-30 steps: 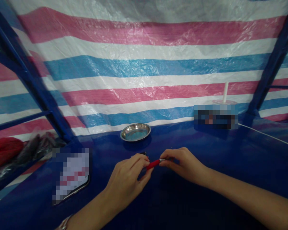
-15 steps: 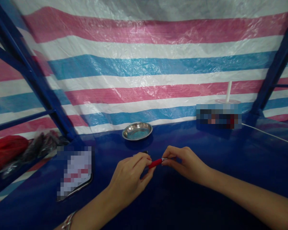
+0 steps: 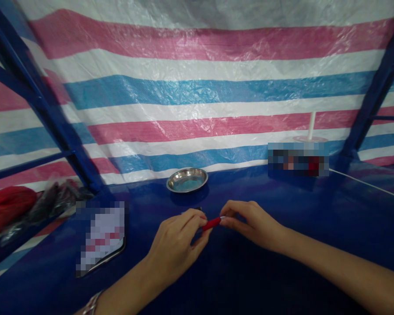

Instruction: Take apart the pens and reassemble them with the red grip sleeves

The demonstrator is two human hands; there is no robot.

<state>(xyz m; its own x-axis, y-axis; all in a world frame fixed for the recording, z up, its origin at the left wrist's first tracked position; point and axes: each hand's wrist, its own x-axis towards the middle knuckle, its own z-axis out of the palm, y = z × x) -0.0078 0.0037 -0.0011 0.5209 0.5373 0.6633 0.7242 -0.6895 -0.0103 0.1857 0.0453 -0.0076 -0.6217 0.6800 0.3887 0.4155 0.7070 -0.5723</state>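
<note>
Grip little changed from one second ago: slim red object (image 3: 212, 224), body pinched in fingertips of left hand (image 3: 177, 238), silvery end in fingertips of right hand (image 3: 253, 221). Held over blue table (image 3: 249, 280), on near side of metal dish (image 3: 187, 181); whole scene shifted only slightly rightward in view.

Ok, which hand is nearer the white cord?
Right. The right hand is left of the cord and lower in the picture; the left hand is even farther left.
</note>
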